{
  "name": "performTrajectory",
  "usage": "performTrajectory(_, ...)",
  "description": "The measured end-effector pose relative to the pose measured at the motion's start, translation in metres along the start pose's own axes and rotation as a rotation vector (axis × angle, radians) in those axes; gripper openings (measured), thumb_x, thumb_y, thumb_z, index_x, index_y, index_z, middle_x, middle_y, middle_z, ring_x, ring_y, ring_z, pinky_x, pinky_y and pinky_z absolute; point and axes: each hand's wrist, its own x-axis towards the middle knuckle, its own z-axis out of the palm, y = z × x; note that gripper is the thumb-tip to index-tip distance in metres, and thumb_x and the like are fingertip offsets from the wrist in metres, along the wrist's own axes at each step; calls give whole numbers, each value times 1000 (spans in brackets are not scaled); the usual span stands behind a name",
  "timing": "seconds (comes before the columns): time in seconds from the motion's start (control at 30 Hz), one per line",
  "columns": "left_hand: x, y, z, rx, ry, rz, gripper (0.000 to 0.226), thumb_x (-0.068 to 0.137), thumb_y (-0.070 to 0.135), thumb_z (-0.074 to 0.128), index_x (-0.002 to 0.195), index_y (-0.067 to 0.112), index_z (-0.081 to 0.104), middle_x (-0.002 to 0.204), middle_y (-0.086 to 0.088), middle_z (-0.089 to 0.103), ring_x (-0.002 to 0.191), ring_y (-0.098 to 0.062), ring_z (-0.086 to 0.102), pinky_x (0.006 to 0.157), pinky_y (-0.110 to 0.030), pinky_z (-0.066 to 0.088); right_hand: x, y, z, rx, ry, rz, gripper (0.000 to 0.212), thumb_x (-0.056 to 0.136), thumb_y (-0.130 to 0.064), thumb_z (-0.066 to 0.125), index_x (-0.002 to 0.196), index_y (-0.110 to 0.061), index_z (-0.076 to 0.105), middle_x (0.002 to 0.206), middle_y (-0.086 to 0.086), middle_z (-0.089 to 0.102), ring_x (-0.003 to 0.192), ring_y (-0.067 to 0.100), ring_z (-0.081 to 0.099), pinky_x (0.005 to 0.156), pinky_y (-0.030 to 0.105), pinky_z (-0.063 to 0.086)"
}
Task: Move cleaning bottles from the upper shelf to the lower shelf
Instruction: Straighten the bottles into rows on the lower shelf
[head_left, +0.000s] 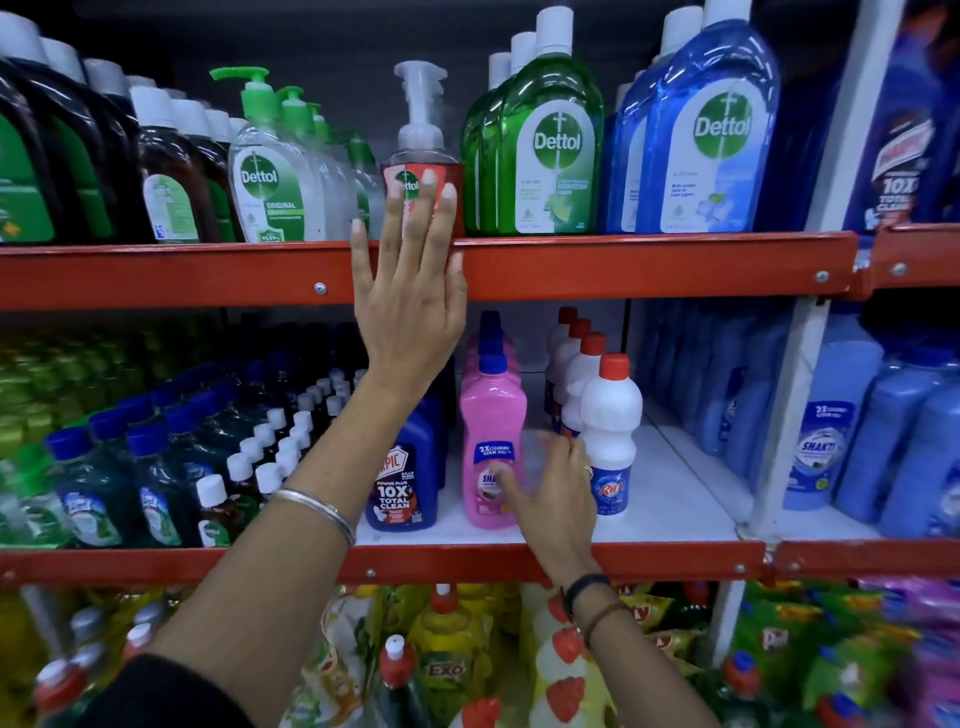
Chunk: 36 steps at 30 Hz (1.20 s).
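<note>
A red Dettol pump bottle (415, 156) with a clear pump stands at the front edge of the upper shelf (649, 265). My left hand (410, 306) is raised flat in front of it, fingers spread, fingertips resting on its label. My right hand (550, 493) is on the lower shelf (670, 499), blurred by motion, with its fingers apart in the gap between a pink bottle (491, 415) and a white red-capped bottle (610, 415). It holds nothing that I can make out.
On the upper shelf, large green Dettol bottles (550, 145) and blue ones (717, 135) stand right of the pump bottle, and clear pump bottles (270, 182) stand left. A blue Harpic bottle (402, 483) stands left of the pink one. Bare white shelf lies right of the white bottles.
</note>
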Motion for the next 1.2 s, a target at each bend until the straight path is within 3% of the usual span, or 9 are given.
performTrajectory(0.1,-26,21,-4,-224,28,-9,47,101,17,39,147,11,33,155,-10,34,147,-26,22,121,-46,8,-2,10,-30,366,154,-61,27,83,-45,62,100,-28,50,97,0,56,91,11,55,74,20,45)
performTrajectory(0.23,-76,64,0,-445,-86,101,43,99,10,41,142,7,41,151,-12,40,146,-25,24,121,-39,17,10,37,-60,520,316,1,7,93,-22,52,98,-19,55,95,5,55,90,11,54,78,24,45)
performTrajectory(0.37,-123,107,12,-669,-358,-51,42,97,1,45,139,2,46,151,-10,37,143,-19,30,118,-25,23,22,70,-74,618,164,166,17,98,-17,42,111,-19,53,113,1,51,99,-11,48,82,9,40)
performTrajectory(0.5,-158,141,18,-906,-602,-394,44,104,11,40,146,21,30,155,7,26,143,1,22,121,-27,20,25,94,-76,705,-77,343,38,98,-37,35,129,-18,46,135,-1,46,123,8,43,105,33,36)
performTrajectory(0.6,-170,160,19,-1056,-697,-698,40,106,24,31,145,33,27,153,17,24,135,17,21,121,-31,23,24,102,-77,777,-214,456,45,95,-51,27,124,-24,48,137,2,47,125,16,43,103,40,36)
performTrajectory(0.67,-172,166,19,-1125,-730,-833,47,101,41,23,147,34,28,153,14,31,138,1,31,116,-33,33,24,105,-78,829,-278,473,48,91,-58,24,116,-29,52,133,3,52,121,16,47,100,40,39)
performTrajectory(0.77,-172,169,17,-1170,-745,-913,44,91,54,14,132,54,30,133,35,35,122,11,39,98,-16,37,27,108,-78,848,-336,489,63,82,-67,23,123,-27,52,129,1,52,118,16,48,101,38,38)
performTrajectory(0.93,-172,167,25,-1196,-725,-1031,41,96,52,4,127,57,32,135,26,32,126,-1,32,102,-32,31,33,111,-75,871,-341,565,60,90,-61,20,125,-25,53,127,2,52,117,18,48,95,37,39)
performTrajectory(1.2,-171,164,32,-1231,-716,-1104,39,98,51,4,122,59,34,133,22,36,122,-2,34,96,-31,33,36,114,-74,912,-368,563,53,92,-59,22,117,-27,56,126,3,55,120,21,49,98,41,40)
